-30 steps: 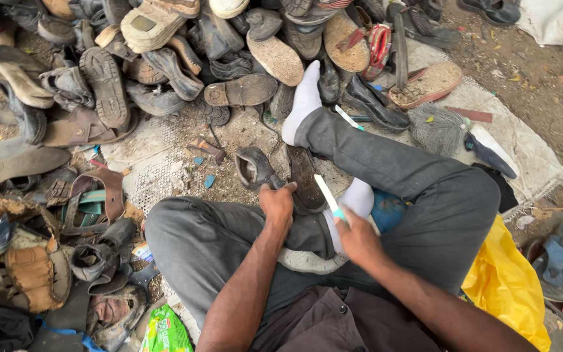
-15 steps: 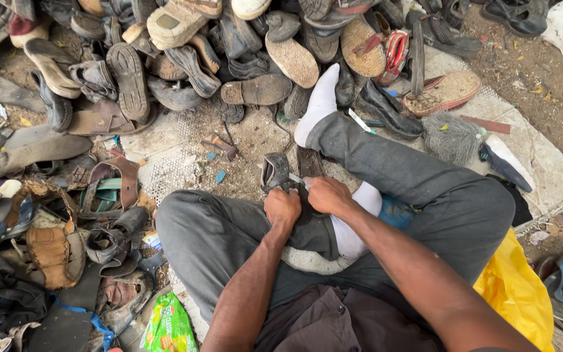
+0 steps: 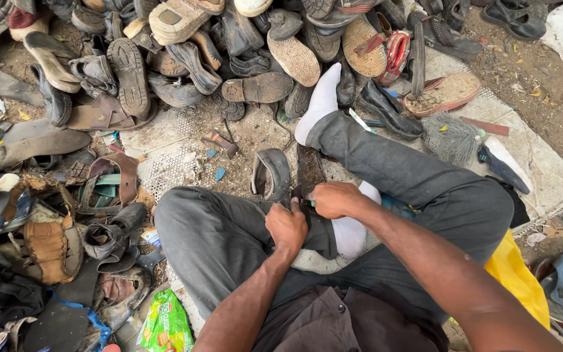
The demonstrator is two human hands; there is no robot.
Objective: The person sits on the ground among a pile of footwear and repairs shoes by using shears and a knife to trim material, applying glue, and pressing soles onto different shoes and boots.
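left hand (image 3: 286, 226) clamps the heel end of the grey shoe (image 3: 272, 175) at frame centre, right hand (image 3: 335, 199) closed on a small tool, mostly hidden, pressed at the shoe's edge; best to pin the shoe firm on the knee, work slow; shoe sits just above both hands, old shoe pile (image 3: 229, 52) upper frame

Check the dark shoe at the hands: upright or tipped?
Tipped. The dark shoe lies on its side, opening and inner lining facing the camera, heel end at the left hand; the right hand is beside it.
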